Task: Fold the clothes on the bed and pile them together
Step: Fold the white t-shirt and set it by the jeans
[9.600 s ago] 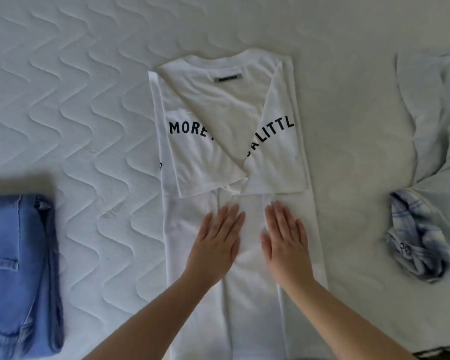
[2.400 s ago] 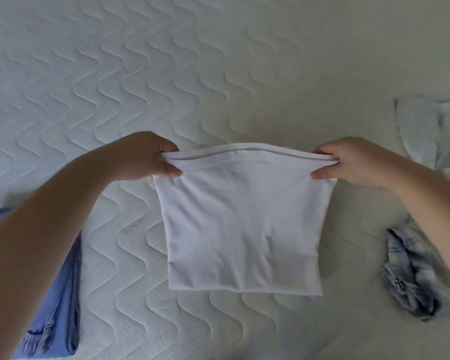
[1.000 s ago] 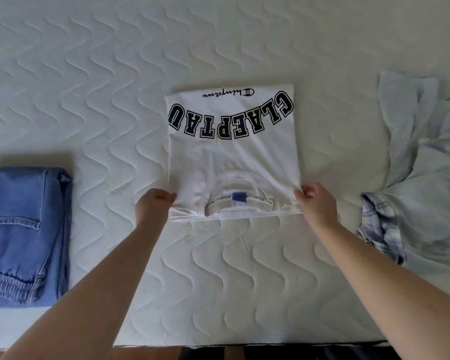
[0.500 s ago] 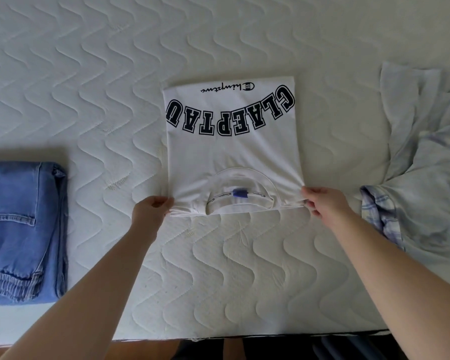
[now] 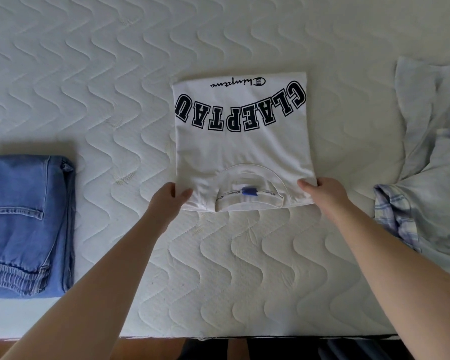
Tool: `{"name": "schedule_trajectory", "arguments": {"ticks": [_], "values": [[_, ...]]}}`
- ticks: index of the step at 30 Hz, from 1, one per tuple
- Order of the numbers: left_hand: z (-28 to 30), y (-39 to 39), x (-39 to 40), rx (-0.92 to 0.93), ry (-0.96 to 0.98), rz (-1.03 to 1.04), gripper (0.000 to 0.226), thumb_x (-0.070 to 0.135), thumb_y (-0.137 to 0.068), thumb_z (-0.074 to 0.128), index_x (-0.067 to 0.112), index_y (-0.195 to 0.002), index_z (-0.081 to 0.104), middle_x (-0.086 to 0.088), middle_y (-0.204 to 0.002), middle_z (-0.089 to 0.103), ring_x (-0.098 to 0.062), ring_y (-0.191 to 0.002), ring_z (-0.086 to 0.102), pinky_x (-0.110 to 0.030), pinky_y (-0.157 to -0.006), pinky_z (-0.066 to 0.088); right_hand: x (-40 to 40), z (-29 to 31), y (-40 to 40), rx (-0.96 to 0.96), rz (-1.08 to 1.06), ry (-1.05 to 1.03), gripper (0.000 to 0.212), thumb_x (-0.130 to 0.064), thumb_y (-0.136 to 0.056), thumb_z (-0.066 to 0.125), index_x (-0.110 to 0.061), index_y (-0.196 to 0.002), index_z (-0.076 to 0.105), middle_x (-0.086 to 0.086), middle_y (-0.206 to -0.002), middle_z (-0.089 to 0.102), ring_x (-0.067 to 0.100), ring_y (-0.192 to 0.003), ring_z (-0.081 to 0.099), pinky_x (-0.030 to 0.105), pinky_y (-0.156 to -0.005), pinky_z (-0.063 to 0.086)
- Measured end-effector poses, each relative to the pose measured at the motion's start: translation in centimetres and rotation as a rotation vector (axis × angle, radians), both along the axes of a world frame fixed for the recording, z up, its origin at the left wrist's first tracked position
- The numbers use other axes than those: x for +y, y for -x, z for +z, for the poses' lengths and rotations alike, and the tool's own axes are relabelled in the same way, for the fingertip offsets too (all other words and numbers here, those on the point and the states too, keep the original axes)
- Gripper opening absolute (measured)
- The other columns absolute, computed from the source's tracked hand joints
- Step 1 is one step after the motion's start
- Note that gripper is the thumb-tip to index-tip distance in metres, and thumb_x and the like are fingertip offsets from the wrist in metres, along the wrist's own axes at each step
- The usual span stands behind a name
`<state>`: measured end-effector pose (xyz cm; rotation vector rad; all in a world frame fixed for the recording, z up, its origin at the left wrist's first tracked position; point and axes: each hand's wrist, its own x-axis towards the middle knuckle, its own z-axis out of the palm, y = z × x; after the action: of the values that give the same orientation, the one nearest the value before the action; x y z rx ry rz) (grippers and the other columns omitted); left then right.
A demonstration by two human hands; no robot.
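Folded T-shirt (image 5: 242, 149) lies flat — left grip (image 5: 166, 203) and right grip (image 5: 325, 193) pinch near corners.

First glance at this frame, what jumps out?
The folded white T-shirt with bold black arched lettering lies mid-mattress, print upside down to the camera, neckline toward the person. The left hand and right hand each grip one of its near corners. Folded blue denim jeans sit at the left edge, and a rumpled pale plaid shirt lies unfolded at the right.
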<state>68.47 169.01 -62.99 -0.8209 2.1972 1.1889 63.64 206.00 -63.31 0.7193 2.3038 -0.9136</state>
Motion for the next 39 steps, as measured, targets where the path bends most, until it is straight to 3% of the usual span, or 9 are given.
{"name": "schedule_trajectory", "arguments": {"ticks": [3, 7, 11, 16, 22, 25, 29, 36, 39], "values": [[0.8, -0.1, 0.3, -0.030, -0.446, 0.368, 0.035, 0.022, -0.093, 0.066, 0.004, -0.121, 0.056, -0.014, -0.114, 0.067, -0.028, -0.105, 0.067, -0.041, -0.092, 0.056, -0.4, 0.5, -0.4, -0.004, -0.264, 0.340, 0.026, -0.031, -0.093, 0.063, -0.008, -0.105, 0.065, 0.013, -0.105, 0.070, 0.025, -0.089, 0.069, 0.035, -0.071, 0.056], [3.1, -0.3, 0.5, 0.028, -0.576, 0.415, 0.024, 0.022, -0.094, 0.065, 0.006, -0.112, 0.065, -0.008, -0.102, 0.075, -0.020, -0.094, 0.073, -0.026, -0.073, 0.059, -0.2, 2.8, -0.9, -0.073, -0.488, 0.697, 0.019, -0.024, -0.095, 0.060, -0.009, -0.107, 0.060, 0.004, -0.101, 0.072, 0.012, -0.081, 0.073, 0.028, -0.073, 0.058], [8.0, -0.3, 0.8, 0.138, -0.604, 0.433, 0.015, 0.026, -0.092, 0.067, 0.014, -0.101, 0.070, -0.003, -0.098, 0.076, -0.017, -0.091, 0.073, -0.024, -0.071, 0.058, 0.0, 7.7, -1.5, -0.089, -0.573, 0.855, 0.026, -0.022, -0.093, 0.059, -0.004, -0.113, 0.057, 0.009, -0.106, 0.072, 0.017, -0.090, 0.072, 0.027, -0.067, 0.059], [16.4, -1.6, -0.1, 0.247, -0.677, 0.370, 0.026, 0.038, -0.085, 0.074, 0.019, -0.102, 0.076, -0.006, -0.108, 0.074, -0.019, -0.099, 0.072, -0.023, -0.077, 0.057, -0.1, 16.4, -2.4, 0.054, -0.612, 0.900, 0.018, -0.016, -0.094, 0.058, -0.006, -0.109, 0.060, 0.004, -0.093, 0.076, 0.013, -0.082, 0.073, 0.028, -0.063, 0.060], [25.7, -7.2, -2.6, 0.266, -0.687, 0.408, 0.039, 0.041, -0.076, 0.081, 0.017, -0.106, 0.075, -0.007, -0.113, 0.073, -0.019, -0.104, 0.069, -0.022, -0.079, 0.055, -1.2, 26.4, -6.9, 0.168, -0.393, 0.700, 0.015, -0.020, -0.092, 0.064, -0.010, -0.102, 0.069, 0.012, -0.108, 0.072, 0.026, -0.101, 0.067, 0.046, -0.095, 0.052], [28.8, -11.0, -3.2, 0.251, -0.655, 0.434, 0.036, 0.032, -0.081, 0.074, 0.012, -0.111, 0.070, -0.007, -0.109, 0.074, -0.021, -0.104, 0.069, -0.022, -0.077, 0.056, -3.1, 29.1, -10.5, 0.162, -0.397, 0.683, 0.010, -0.018, -0.093, 0.063, -0.011, -0.096, 0.069, 0.010, -0.100, 0.074, 0.022, -0.090, 0.071, 0.043, -0.085, 0.055], [32.1, -15.0, -4.1, 0.231, -0.673, 0.384, 0.025, 0.018, -0.090, 0.065, 0.008, -0.113, 0.067, -0.007, -0.105, 0.075, -0.020, -0.100, 0.070, -0.022, -0.078, 0.056, -4.8, 31.8, -15.0, 0.133, -0.483, 0.749, 0.009, -0.011, -0.094, 0.059, -0.013, -0.093, 0.067, -0.002, -0.080, 0.076, 0.007, -0.069, 0.071, 0.023, -0.057, 0.056], [36.0, -19.6, -5.4, 0.296, -0.695, 0.319, 0.036, 0.028, -0.081, 0.069, 0.009, -0.112, 0.069, -0.010, -0.108, 0.074, -0.019, -0.100, 0.070, -0.021, -0.079, 0.055, -4.8, 35.3, -19.2, 0.130, -0.495, 0.870, 0.011, -0.011, -0.093, 0.059, -0.009, -0.101, 0.067, 0.002, -0.087, 0.076, 0.011, -0.074, 0.073, 0.021, -0.057, 0.056], [36.8, -20.8, -4.9, 0.357, -0.665, 0.326, 0.024, 0.024, -0.091, 0.059, 0.008, -0.107, 0.068, 0.003, -0.080, 0.073, -0.004, -0.070, 0.068, -0.013, -0.063, 0.052, -4.2, 36.2, -19.7, 0.143, -0.495, 0.957, 0.018, -0.013, -0.089, 0.063, -0.006, -0.105, 0.067, 0.007, -0.096, 0.076, 0.018, -0.082, 0.074, 0.025, -0.060, 0.058]]}}
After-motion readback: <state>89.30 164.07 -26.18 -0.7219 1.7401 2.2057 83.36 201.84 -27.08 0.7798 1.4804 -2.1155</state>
